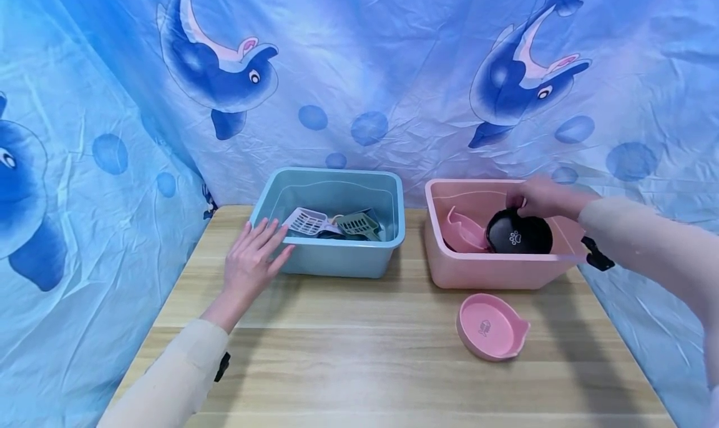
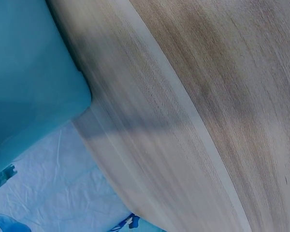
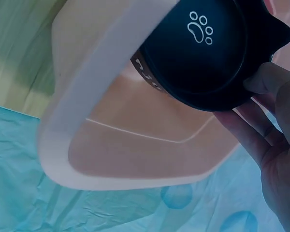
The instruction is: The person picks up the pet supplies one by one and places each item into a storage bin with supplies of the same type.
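My right hand [image 1: 539, 197] pinches the rim of a black pet bowl [image 1: 519, 233] inside the pink bin [image 1: 505, 273]. In the right wrist view the thumb lies over the bowl's edge and the fingers go beneath; a white paw print and a pointed ear show on the bowl [image 3: 208, 48]. Beside it in the bin leans a pink bowl [image 1: 465, 231]. Another pink bowl [image 1: 487, 328] with an ear-shaped corner sits on the table in front. My left hand [image 1: 253, 259], fingers straight, rests at the near-left rim of the blue bin [image 1: 337, 259]. The left wrist view hardly shows that hand.
Inside the blue bin lie a white slotted litter scoop [image 1: 306, 221], a green slotted scoop [image 1: 356, 224] and darker items partly hidden under them. Both bins stand at the back of the wooden table [image 1: 337, 353]. A blue dolphin-print curtain [image 1: 359, 72] hangs close behind.
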`<state>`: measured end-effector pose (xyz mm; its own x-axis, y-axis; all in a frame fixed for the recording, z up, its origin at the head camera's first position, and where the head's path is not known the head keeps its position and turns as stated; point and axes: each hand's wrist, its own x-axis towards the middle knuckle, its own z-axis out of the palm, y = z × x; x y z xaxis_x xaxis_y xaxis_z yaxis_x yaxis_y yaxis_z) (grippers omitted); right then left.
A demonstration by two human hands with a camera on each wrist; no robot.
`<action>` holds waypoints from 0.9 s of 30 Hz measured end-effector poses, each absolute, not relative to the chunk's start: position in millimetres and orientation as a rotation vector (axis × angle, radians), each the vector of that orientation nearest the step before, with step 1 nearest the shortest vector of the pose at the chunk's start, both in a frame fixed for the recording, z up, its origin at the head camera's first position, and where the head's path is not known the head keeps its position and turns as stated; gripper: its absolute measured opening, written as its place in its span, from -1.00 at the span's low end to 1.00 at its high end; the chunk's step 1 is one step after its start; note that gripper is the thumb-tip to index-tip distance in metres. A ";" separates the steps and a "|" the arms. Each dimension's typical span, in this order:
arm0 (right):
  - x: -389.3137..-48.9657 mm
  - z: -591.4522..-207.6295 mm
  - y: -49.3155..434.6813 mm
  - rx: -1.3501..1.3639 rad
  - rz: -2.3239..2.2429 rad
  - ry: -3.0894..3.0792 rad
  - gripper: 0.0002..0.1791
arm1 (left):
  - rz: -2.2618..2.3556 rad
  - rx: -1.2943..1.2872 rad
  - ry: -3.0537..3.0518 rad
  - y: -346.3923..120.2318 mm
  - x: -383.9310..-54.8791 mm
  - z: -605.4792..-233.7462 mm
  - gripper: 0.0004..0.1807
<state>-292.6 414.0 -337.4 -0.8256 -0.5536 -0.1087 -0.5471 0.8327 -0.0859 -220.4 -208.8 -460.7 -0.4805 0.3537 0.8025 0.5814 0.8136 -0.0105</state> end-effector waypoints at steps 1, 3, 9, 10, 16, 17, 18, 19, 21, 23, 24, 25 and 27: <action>-294.1 -340.0 414.5 -0.861 -0.081 2.871 -0.78 | -0.331 -0.686 -2.121 -209.1 -220.3 -461.2 -0.41; -297.0 -344.0 415.1 -0.844 -0.086 2.849 -0.77 | -0.332 -0.687 -2.112 -209.2 -220.4 -461.7 -0.41; -304.3 -357.7 423.1 -0.767 -0.013 2.859 -0.73 | -0.323 -0.693 -2.110 -209.0 -220.5 -462.1 -0.43; -304.9 -359.6 424.6 -0.773 0.005 2.867 -0.73 | -0.321 -0.692 -2.114 -209.0 -220.5 -462.4 -0.44; -302.0 -365.5 429.3 -0.833 0.040 2.866 -0.74 | -0.325 -0.689 -2.127 -207.9 -220.9 -461.0 -0.47; -301.7 -366.1 429.5 -0.833 0.038 2.853 -0.74 | -0.325 -0.691 -2.126 -207.7 -221.0 -460.4 -0.47; -301.6 -366.1 429.6 -0.837 0.043 2.833 -0.75 | -0.327 -0.690 -2.126 -207.6 -221.3 -460.1 -0.47; -301.3 -365.6 429.3 -0.821 0.029 2.811 -0.77 | -0.325 -0.693 -2.129 -207.5 -221.3 -459.5 -0.46; -301.9 -363.5 428.8 -0.775 -0.006 2.771 -0.82 | -0.329 -0.689 -2.133 -207.3 -221.3 -458.6 -0.46; -303.4 -360.0 428.1 -0.727 -0.052 2.729 -0.82 | -0.335 -0.685 -2.135 -207.3 -221.0 -458.0 -0.47; -303.9 -357.0 427.3 -0.695 -0.072 2.709 -0.77 | -0.335 -0.684 -2.136 -207.4 -220.7 -458.0 -0.47; -303.8 -353.6 426.2 -0.653 -0.106 2.692 -0.71 | -0.332 -0.686 -2.137 -207.6 -220.5 -458.1 -0.47; -304.5 -347.1 425.3 -0.627 -0.119 2.671 -0.61 | -0.334 -0.685 -2.129 -207.9 -220.3 -458.7 -0.47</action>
